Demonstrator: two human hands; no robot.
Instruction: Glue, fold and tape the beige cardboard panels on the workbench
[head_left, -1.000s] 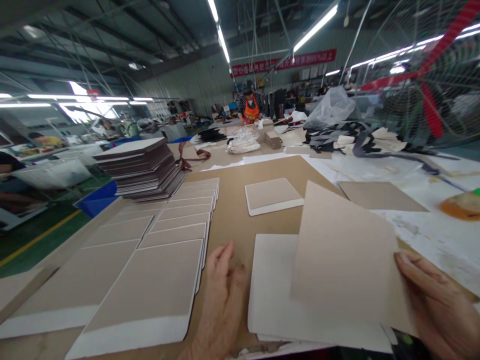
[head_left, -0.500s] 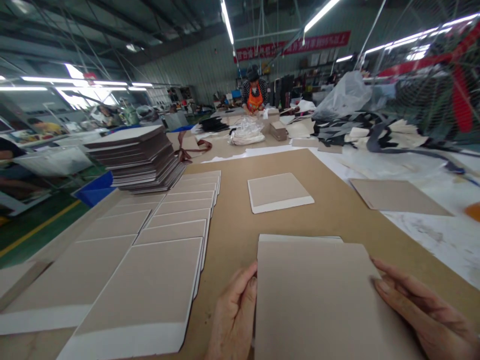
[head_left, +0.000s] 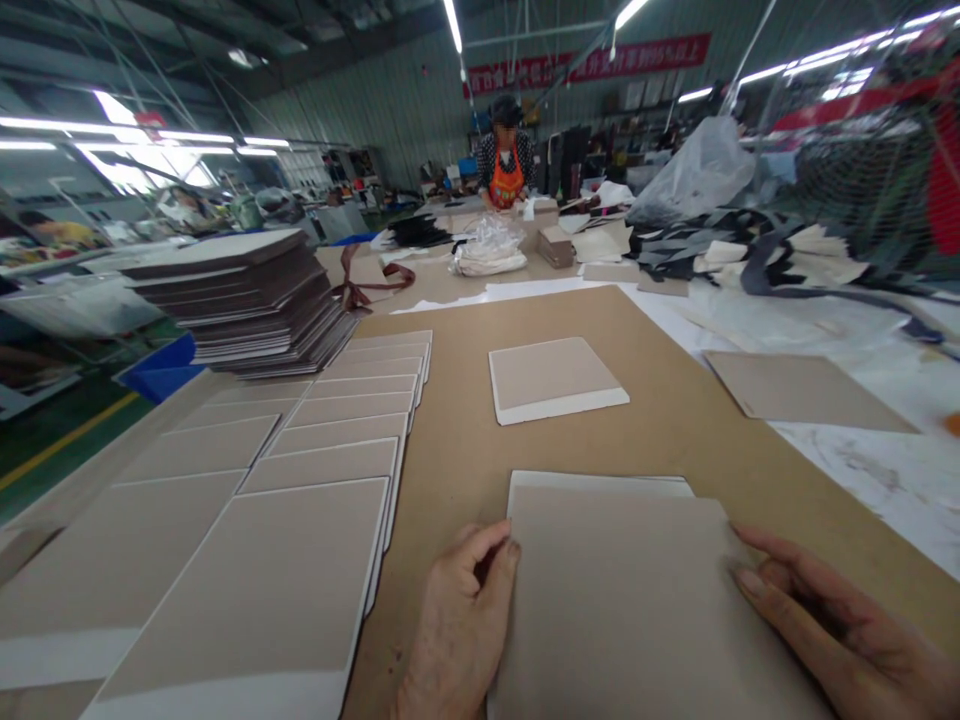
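A taupe panel [head_left: 637, 600] lies at the bottom centre, over a pale-edged piece [head_left: 600, 483] whose white strip shows along the far side. My left hand [head_left: 461, 615] pinches the panel's left edge between thumb and fingers. At the right edge, my right hand [head_left: 832, 610] grips the same panel, thumb on top. Beyond them a smaller panel with a white front strip [head_left: 555, 380] rests on the brown board [head_left: 450, 450]. Overlapping rows of similar panels [head_left: 300, 570] spread along the left.
A tall stack of panels [head_left: 247, 310] stands at the back left, with a brown strap [head_left: 367, 285] beside it. Another panel [head_left: 810, 390] lies at the right. Dark scraps [head_left: 697, 250] and a plastic bag [head_left: 491, 245] are farther back. A person in an orange apron [head_left: 507, 180] stands across.
The view has shifted slightly. The held panel has slid a little toward me over the piece beneath, showing more of its white strip. Both hands keep hold of it.
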